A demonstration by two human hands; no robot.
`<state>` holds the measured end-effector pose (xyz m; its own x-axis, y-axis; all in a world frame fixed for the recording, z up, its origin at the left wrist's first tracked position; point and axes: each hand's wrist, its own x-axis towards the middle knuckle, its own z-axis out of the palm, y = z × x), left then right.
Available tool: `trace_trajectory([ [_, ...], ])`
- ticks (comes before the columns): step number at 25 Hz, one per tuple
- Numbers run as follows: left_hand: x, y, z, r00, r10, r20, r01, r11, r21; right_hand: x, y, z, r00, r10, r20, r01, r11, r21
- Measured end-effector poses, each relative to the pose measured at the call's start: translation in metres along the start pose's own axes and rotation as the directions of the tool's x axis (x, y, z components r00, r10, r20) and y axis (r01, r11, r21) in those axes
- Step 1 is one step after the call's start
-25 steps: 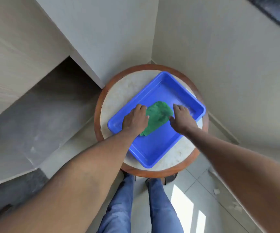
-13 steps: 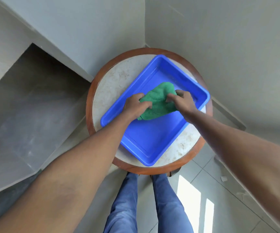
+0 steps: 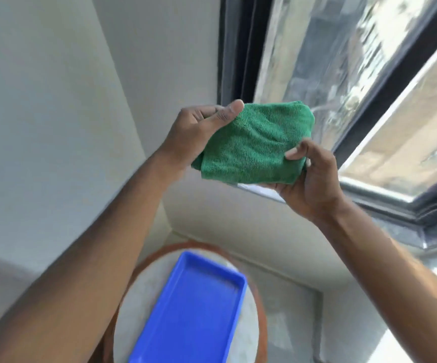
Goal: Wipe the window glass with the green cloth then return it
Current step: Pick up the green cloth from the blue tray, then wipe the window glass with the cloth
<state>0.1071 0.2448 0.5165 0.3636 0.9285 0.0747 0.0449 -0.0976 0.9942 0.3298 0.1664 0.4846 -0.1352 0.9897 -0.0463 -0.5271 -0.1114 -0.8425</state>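
The green cloth (image 3: 254, 145) is folded and held up in the air between both hands, in front of the wall just left of the window. My left hand (image 3: 196, 132) pinches its upper left corner with the thumb on top. My right hand (image 3: 309, 179) grips its lower right edge from below. The window glass (image 3: 330, 56) fills the upper right, set in a dark frame (image 3: 235, 48). Below, the blue tray (image 3: 193, 310) lies bare on the round table (image 3: 248, 315).
Pale walls meet in a corner behind the table. A dark window sill (image 3: 395, 205) runs along the right under the glass. A dark bar (image 3: 400, 74) crosses the pane diagonally.
Both hands lifted the green cloth out of the blue tray and raised it to window height. My view swung up from the table to the window.
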Motion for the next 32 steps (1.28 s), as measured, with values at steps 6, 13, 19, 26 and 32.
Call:
trace_trajectory([
  [6,0.061,0.189,0.057,0.97,0.189,0.151,-0.189,0.982,-0.017,-0.016,-0.179,0.04,0.931,-0.358,0.077,0.355,0.934,0.05],
  [13,0.145,0.285,0.14,0.741,0.669,0.066,-0.66,0.705,0.261,0.0,-0.301,0.011,0.912,-0.393,0.117,0.399,0.916,-0.037],
  [19,0.237,0.269,0.096,0.296,0.919,-0.262,-0.454,0.376,0.808,0.059,-0.347,-0.02,0.195,-0.913,0.359,0.521,-0.214,-0.826],
  [26,0.31,0.215,0.053,0.357,0.923,-0.144,-0.391,0.288,0.874,0.168,-0.357,0.012,0.39,-0.742,0.545,-0.002,-0.593,-0.805],
  [32,0.324,0.209,0.05,0.236,0.963,-0.133,-0.401,0.221,0.889,0.183,-0.33,0.001,0.41,-0.403,0.819,0.002,-0.897,-0.442],
])
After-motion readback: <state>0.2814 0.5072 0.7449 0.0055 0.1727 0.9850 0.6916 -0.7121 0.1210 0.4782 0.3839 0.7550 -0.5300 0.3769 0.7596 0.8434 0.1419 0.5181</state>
